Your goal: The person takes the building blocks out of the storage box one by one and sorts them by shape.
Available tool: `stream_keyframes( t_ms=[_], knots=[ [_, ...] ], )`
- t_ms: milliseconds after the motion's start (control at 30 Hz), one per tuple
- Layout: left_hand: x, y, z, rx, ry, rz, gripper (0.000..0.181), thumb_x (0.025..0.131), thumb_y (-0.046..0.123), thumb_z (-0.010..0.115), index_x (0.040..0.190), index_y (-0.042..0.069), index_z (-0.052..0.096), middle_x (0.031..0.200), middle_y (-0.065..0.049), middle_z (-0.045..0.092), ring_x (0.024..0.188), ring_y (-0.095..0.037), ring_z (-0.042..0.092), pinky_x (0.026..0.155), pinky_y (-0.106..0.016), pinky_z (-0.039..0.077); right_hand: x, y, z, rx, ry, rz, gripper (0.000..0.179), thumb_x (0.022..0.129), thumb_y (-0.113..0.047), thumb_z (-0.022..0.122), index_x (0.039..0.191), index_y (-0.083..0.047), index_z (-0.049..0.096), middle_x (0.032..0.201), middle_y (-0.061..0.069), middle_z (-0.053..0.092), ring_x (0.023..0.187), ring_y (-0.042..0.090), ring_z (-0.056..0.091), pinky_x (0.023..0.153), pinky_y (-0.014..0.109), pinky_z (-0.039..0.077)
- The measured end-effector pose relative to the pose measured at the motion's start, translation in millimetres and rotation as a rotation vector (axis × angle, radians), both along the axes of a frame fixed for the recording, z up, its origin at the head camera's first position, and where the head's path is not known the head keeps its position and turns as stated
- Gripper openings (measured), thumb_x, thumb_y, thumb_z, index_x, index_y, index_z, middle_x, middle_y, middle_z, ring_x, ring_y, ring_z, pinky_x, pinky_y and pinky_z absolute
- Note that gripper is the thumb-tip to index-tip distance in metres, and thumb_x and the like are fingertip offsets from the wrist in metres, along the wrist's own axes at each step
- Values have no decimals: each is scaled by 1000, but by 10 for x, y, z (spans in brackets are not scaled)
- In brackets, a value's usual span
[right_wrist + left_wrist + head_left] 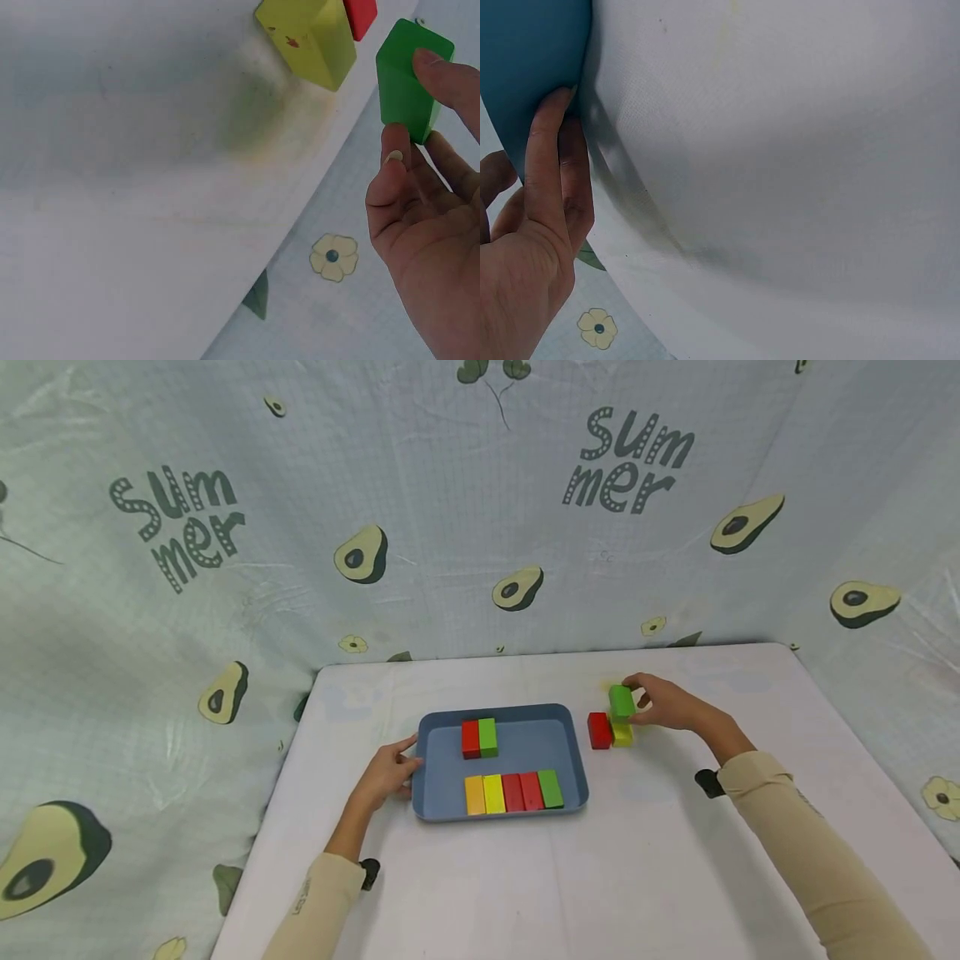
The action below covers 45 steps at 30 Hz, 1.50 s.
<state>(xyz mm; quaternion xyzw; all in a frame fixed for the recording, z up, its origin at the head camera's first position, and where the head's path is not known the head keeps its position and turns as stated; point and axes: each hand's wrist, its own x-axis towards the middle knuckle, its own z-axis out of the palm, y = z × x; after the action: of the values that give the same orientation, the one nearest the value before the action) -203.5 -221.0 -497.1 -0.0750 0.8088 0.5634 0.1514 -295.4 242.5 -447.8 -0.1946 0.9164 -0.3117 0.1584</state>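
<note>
In the head view my right hand [667, 703] pinches a green block [622, 702] between thumb and fingers. The green block overlaps a yellow block [622, 734] there. In the right wrist view, that green block [409, 79] is apart from the yellow block [315, 45]. A red block [599, 731] stands beside the yellow one. At the left end of a blue-grey tray [442, 785], my left hand [386, 772] touches the wall with nearly straight fingers. The left wrist view shows the fingers [546, 161] lying along the tray's side [532, 45].
Inside the tray a red block [470, 739] and a green block [487, 737] stand side by side at the back. Along its front edge runs a row of several orange, yellow, red and green blocks [513, 793]. The white table [480, 893] meets a patterned curtain [435, 602] behind.
</note>
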Motion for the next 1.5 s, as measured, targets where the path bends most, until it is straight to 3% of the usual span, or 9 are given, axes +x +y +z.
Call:
stream_keyframes(
  t_ms=[267,700,1000,1500],
  knots=[
    [-8,-1,-8,-1,-2,4,56,94,3,55,146,5,33,91,-21,53,74,-25,61,57,-37,56,10,154,-29,-9,-16,-17,61,84,-8,70,133,8,37,131,26,42,106,37,50,86,45,49],
    [-8,27,20,-7,2,-5,57,94,3,55,147,5,33,90,-22,54,73,-25,60,57,-37,56,-2,268,-164,67,-61,-57,64,83,-9,72,133,9,37,129,29,43,101,35,51,85,45,49],
    [-10,56,50,-23,0,7,57,94,4,55,146,5,33,91,-21,54,73,-25,60,57,-36,56,-1,284,-262,130,-114,-42,64,81,-8,73,132,9,38,129,30,43,99,35,51,85,46,48],
    [-38,36,0,-36,-5,13,57,94,4,56,147,6,33,91,-20,54,73,-23,60,57,-36,56,-43,271,-375,137,-75,-43,62,82,-1,69,134,9,36,129,29,43,94,32,54,82,45,49]
  ],
)
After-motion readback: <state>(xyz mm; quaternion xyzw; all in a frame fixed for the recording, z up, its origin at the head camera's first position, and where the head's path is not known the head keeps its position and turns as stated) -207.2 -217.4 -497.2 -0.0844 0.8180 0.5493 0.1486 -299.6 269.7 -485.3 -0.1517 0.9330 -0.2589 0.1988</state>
